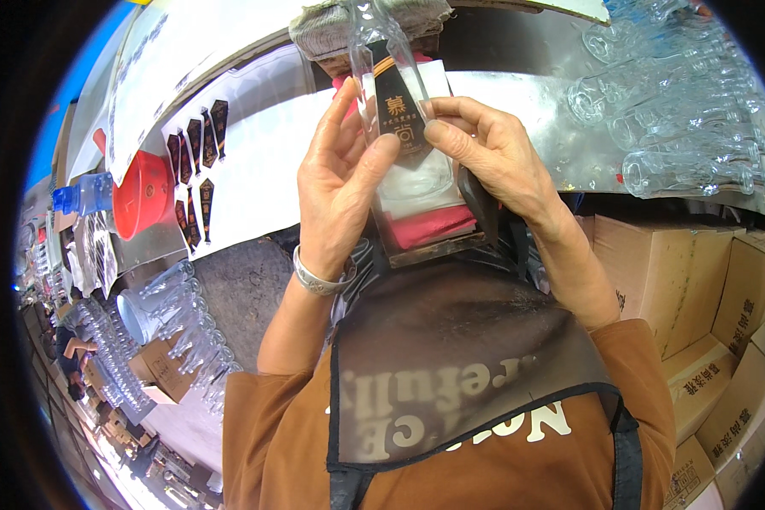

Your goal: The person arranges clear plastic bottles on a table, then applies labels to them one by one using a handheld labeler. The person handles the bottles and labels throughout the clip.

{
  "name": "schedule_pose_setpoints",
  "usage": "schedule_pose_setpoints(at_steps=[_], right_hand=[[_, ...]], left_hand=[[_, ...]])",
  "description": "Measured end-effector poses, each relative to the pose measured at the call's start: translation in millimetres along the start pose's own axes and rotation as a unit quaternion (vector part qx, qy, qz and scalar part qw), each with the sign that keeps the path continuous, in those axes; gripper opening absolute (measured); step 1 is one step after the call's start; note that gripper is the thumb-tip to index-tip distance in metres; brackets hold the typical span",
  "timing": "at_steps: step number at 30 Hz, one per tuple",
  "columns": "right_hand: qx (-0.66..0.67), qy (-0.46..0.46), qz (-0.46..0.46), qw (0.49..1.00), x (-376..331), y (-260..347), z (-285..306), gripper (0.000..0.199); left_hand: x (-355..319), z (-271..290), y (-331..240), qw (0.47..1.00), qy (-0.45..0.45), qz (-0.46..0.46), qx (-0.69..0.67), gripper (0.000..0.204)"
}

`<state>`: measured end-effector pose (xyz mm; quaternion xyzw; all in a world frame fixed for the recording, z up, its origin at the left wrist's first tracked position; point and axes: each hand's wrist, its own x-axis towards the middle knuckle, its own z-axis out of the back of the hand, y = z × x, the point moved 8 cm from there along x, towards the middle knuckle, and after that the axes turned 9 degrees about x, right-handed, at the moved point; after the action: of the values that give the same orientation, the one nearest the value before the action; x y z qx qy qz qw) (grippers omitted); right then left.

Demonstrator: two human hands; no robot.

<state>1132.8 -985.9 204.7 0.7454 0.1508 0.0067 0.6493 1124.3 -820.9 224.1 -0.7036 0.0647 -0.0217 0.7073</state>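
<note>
A clear glass bottle lies on its back in front of me, its neck pointing away. On its upper face is a black, tie-shaped label with gold print. My left hand grips the bottle's left side, thumb tip at the label's edge. From the right, my right hand holds the glass between thumb and forefinger; its other fingers are curled and partly hidden. Under the bottle are a white sheet and pink cloth on a small stand. The neck rests on a grey cloth pad.
More tie-shaped labels lie on a white sheet to the left, near a red container. Many clear bottles crowd the table's right side. Cardboard boxes stand below right; further bottles are at lower left.
</note>
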Motion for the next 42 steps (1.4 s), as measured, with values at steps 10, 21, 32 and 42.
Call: schedule_pose_setpoints(at_steps=[10,21,32,42], right_hand=[[0.039,0.004,0.019,0.999,0.7,-9.6,0.3,0.053],[0.047,-0.002,0.029,0.998,1.8,-9.2,0.4,0.054],[0.202,-0.071,-0.028,0.976,13.1,-12.7,42.3,0.048],[0.314,-0.128,-0.009,0.941,27.3,-27.1,62.1,0.04]], left_hand=[[-0.3,-1.7,-2.3,1.0,0.004,0.002,-0.004,0.068],[0.0,-2.5,-1.0,1.0,-0.006,0.002,0.001,0.068],[17.8,10.4,-23.5,0.986,-0.054,-0.105,0.119,0.066],[32.5,-0.5,-47.9,0.906,-0.058,-0.217,0.359,0.052]])
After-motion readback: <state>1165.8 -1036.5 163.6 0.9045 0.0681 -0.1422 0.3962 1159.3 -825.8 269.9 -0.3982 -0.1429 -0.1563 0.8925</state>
